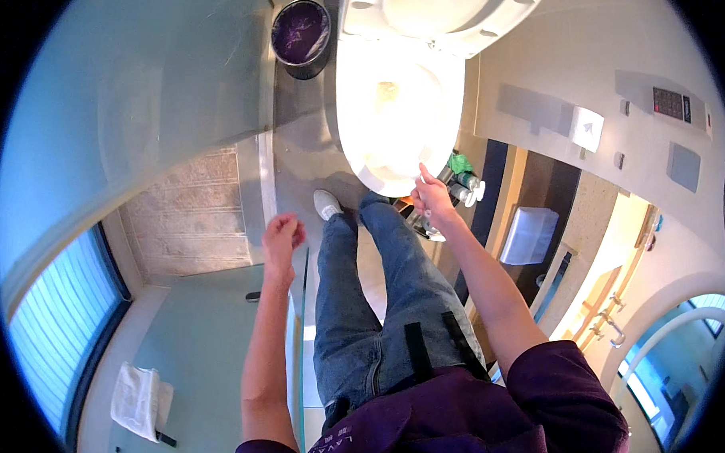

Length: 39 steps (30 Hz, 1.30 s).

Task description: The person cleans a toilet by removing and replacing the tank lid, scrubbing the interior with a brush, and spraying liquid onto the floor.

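My right hand (431, 195) reaches over the front rim of a white toilet bowl (359, 137), with its index finger extended and the other fingers curled. The bowl is overexposed, and a small pale spot shows by the fingertips. I cannot tell whether the hand holds something thin and white. Raised behind the bowl are the toilet lid and seat (439, 8). My left hand (282, 238) hangs apart from the toilet with its fingers curled in, near the top of a glass panel's edge (302, 294). Nothing shows in that hand.
A lined waste bin (300, 34) stands left of the toilet. Bottles (466, 190) and a green cloth or bag (459, 162) sit low to its right. Toilet paper (586, 129) and a control panel (671, 104) are on the right wall. A white towel (135, 399) hangs lower left.
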Available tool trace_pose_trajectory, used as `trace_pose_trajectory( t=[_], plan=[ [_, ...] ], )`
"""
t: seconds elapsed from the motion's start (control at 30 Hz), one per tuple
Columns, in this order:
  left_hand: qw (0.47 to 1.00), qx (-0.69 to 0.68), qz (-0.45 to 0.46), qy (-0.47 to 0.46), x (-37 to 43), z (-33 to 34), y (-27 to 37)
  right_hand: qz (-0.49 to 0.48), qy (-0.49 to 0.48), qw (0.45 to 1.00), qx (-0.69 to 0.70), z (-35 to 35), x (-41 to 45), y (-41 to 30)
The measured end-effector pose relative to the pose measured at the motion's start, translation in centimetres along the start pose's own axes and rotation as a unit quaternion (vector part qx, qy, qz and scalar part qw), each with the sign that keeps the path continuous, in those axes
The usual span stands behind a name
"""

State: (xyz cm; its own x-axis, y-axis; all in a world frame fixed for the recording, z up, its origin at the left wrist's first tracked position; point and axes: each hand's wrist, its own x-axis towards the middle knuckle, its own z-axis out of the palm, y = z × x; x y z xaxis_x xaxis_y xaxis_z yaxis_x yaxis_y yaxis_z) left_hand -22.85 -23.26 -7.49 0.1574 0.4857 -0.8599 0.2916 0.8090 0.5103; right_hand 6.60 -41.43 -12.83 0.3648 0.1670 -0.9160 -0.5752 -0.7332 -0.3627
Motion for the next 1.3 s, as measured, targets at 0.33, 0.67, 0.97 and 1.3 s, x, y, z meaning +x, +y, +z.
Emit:
trace_pose_trajectory(
  t=[0.33, 0.67, 0.97, 1.3],
  plan=[
    [0.864, 0.198, 0.453, -0.094, 2.5, 25.4, 31.3, 0.103, -0.257, 0.746, 0.605, -8.0, 5.4, 1.1],
    [0.785, 0.276, 0.542, -0.118, 8.7, 41.8, 47.5, 0.099, -0.271, 0.756, 0.588, -6.3, 7.1, 1.0],
    [0.75, 0.399, 0.5, -0.169, 11.3, 42.7, 44.1, -0.133, 0.095, 0.955, -0.246, 5.8, 17.9, 2.6],
    [0.747, 0.425, 0.47, -0.201, 10.2, 40.4, 45.0, 0.08, -0.102, 0.905, 0.405, 2.7, 17.6, -2.5]
  ],
)
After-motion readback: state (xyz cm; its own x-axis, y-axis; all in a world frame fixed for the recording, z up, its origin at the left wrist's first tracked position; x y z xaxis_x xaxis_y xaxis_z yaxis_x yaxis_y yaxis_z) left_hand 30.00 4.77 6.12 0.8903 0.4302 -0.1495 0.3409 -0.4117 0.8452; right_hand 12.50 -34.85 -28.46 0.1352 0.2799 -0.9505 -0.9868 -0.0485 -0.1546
